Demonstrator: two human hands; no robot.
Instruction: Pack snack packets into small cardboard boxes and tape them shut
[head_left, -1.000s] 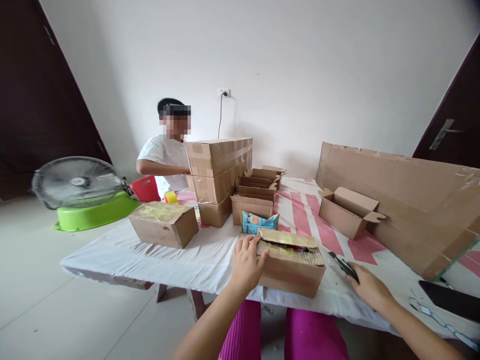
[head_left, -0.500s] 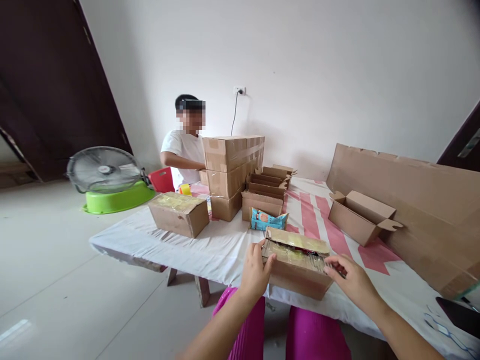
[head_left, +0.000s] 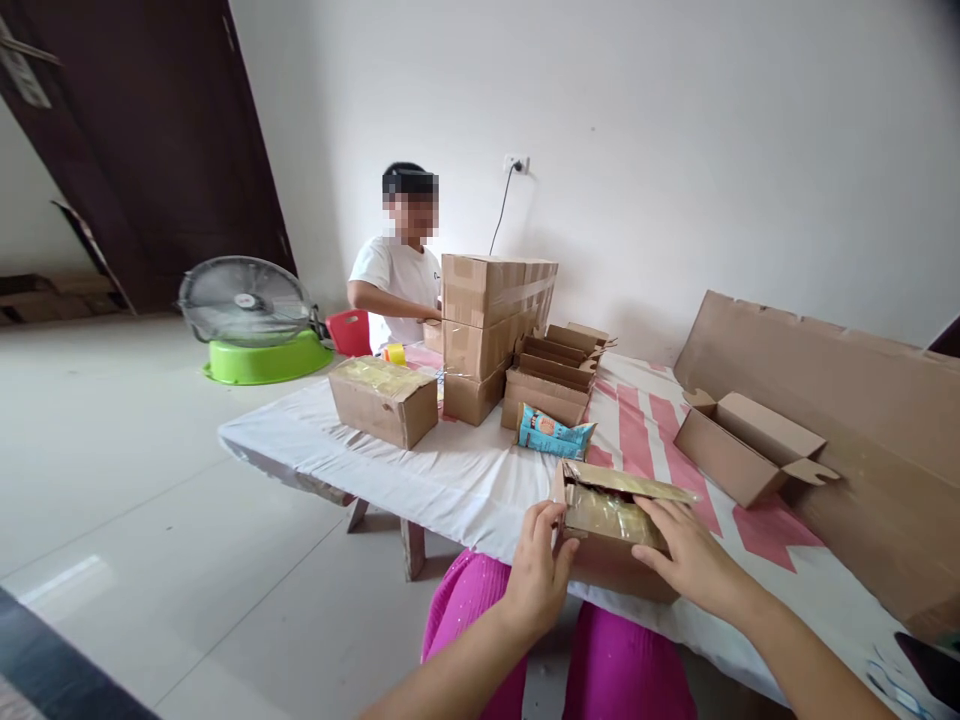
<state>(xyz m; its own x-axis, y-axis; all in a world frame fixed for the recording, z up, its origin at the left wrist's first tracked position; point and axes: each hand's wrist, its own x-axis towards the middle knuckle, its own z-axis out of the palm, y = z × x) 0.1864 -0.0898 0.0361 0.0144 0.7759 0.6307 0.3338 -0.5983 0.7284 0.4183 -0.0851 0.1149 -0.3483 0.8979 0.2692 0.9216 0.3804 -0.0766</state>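
Observation:
On the near table edge sits a cardboard box [head_left: 619, 565] with shiny yellowish tape across its top. Its far flap [head_left: 634, 481] is slightly raised, leaving a dark gap along the top. My left hand [head_left: 541, 570] grips the box's left end, thumb at the near top corner and fingers on the side. Over the right part of the top lies my right hand [head_left: 686, 550], fingers stretched toward the raised flap and thumb apart near the front edge. What lies inside the box cannot be made out.
A blue snack packet [head_left: 553, 432] leans by open cartons [head_left: 547, 395]. Stacked taped boxes [head_left: 480, 340] stand behind, another taped box [head_left: 382, 405] to the left. An open carton [head_left: 739, 450] sits right, near a large cardboard sheet [head_left: 817, 430]. A person [head_left: 394, 270] sits across the table.
My right hand has moved from pinching the top's right edge to lying over the top with fingers extended. My left hand stays at the left end. The view has turned slightly left.

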